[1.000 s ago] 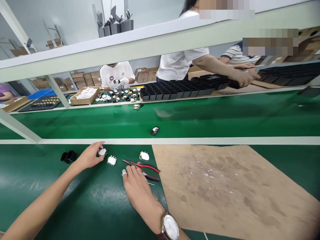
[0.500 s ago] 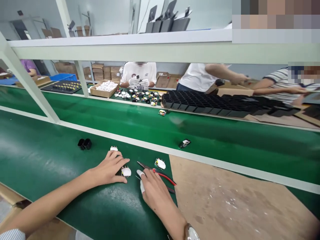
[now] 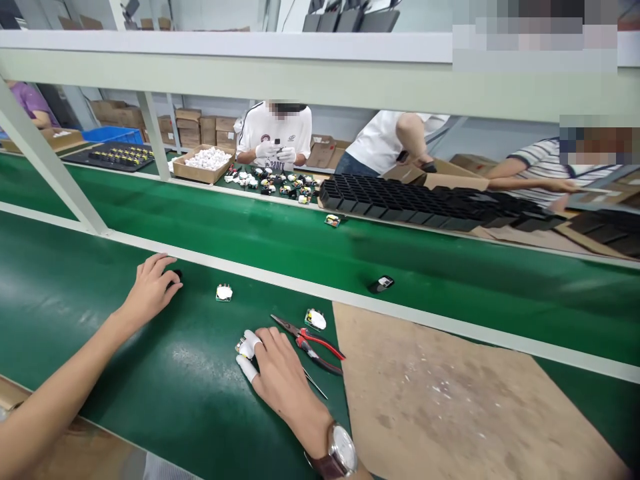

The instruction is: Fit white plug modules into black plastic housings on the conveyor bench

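My left hand (image 3: 154, 285) curls its thumb and fingers round a black plastic case (image 3: 178, 274), most of it hidden by the hand. White finger cots cover the thumb and forefinger of my right hand (image 3: 277, 367), which pinch a small circuit board with a white top (image 3: 244, 347) on the green bench. Slim metal tweezers (image 3: 316, 384) stick out from beneath that hand; whether it holds them I cannot tell. Red-handled pliers (image 3: 306, 341) lie just beyond it. Two more white-topped boards rest nearby, a left board (image 3: 224, 292) and a right board (image 3: 316, 319).
Brown cardboard (image 3: 450, 393) covers the bench at right. Past a pale rail (image 3: 240, 267) runs a green belt (image 3: 220, 230) carrying a black case (image 3: 384, 283) and a circuit board (image 3: 333, 220). Black trays (image 3: 400, 203), a box of white parts (image 3: 200, 172) and co-workers are across it.
My left hand has gone from the boards leftwards to the black cases. My right hand has shifted left onto a board, uncovering more of the pliers. The view has tilted down.
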Action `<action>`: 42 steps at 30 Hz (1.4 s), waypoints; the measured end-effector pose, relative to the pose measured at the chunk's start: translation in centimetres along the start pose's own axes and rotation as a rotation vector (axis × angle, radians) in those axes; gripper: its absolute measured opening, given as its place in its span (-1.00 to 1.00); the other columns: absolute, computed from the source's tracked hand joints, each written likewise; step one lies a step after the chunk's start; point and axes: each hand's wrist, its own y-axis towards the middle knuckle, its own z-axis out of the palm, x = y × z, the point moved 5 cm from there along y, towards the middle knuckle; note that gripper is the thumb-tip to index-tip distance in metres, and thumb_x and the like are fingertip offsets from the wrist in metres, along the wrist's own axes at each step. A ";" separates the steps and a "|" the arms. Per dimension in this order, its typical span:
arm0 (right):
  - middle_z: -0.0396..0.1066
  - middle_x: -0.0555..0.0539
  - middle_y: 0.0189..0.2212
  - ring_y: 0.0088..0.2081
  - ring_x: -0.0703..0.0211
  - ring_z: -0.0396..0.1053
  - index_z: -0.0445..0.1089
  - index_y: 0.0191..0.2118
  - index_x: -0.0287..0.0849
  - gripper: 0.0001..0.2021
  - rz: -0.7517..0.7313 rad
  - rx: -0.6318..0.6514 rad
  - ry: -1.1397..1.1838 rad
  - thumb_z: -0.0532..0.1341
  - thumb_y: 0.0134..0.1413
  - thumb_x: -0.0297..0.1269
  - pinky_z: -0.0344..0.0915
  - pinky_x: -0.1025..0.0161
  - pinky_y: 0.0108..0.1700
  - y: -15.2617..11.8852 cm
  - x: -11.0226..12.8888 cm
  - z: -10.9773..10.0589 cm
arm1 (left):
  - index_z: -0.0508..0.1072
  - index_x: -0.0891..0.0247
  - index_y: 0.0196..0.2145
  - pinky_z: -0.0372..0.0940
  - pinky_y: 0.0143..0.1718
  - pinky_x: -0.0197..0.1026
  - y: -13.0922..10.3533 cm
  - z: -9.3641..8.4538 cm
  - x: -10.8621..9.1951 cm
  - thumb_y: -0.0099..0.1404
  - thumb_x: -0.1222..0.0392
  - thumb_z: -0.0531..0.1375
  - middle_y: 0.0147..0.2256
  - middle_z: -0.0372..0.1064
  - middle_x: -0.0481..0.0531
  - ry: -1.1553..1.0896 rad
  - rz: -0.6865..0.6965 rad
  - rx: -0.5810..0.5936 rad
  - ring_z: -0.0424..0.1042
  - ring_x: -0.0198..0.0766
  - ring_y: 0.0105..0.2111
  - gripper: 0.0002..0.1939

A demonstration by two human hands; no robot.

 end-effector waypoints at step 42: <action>0.40 -0.20 0.04 0.04 -0.07 0.40 0.22 0.30 -0.08 -0.51 0.106 -0.210 0.422 0.18 0.32 -0.49 0.49 -0.09 0.06 -0.6 -1.4 -2.1 | -0.16 -0.03 0.51 0.36 0.24 0.06 -2.7 3.5 -11.6 0.41 0.39 0.19 0.33 0.24 0.19 -0.965 0.038 0.456 0.41 -0.08 0.14 -0.10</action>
